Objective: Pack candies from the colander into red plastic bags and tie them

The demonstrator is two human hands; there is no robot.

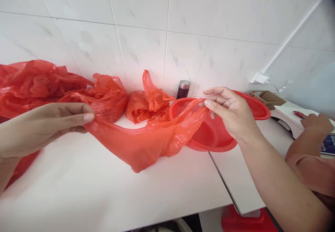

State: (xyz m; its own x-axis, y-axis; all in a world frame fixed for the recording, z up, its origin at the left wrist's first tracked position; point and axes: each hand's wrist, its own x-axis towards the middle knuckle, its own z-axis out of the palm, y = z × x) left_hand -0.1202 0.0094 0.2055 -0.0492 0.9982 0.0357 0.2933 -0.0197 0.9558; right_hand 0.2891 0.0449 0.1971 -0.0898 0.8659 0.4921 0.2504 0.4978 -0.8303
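A thin red plastic bag [146, 141] hangs stretched between my two hands above the white table. My left hand [60, 118] pinches its left corner between thumb and fingers. At the other end, my right hand [227, 110] pinches the bag's right corner with thumb and index finger, the other fingers spread. The bag sags in the middle and partly covers a red perforated basket [214, 137] just behind it. Behind my left hand lies a heap of crumpled red plastic bags [39, 82], and another bundled bag [151, 101] sits near the wall.
A dark bottle with a silver lid [183, 89] stands by the tiled wall. Farther right are a second red basket [258, 106], a cardboard box [269, 98] and a co-worker's hand [316, 122] near a red object. A red stool [248, 221] shows below the table edge.
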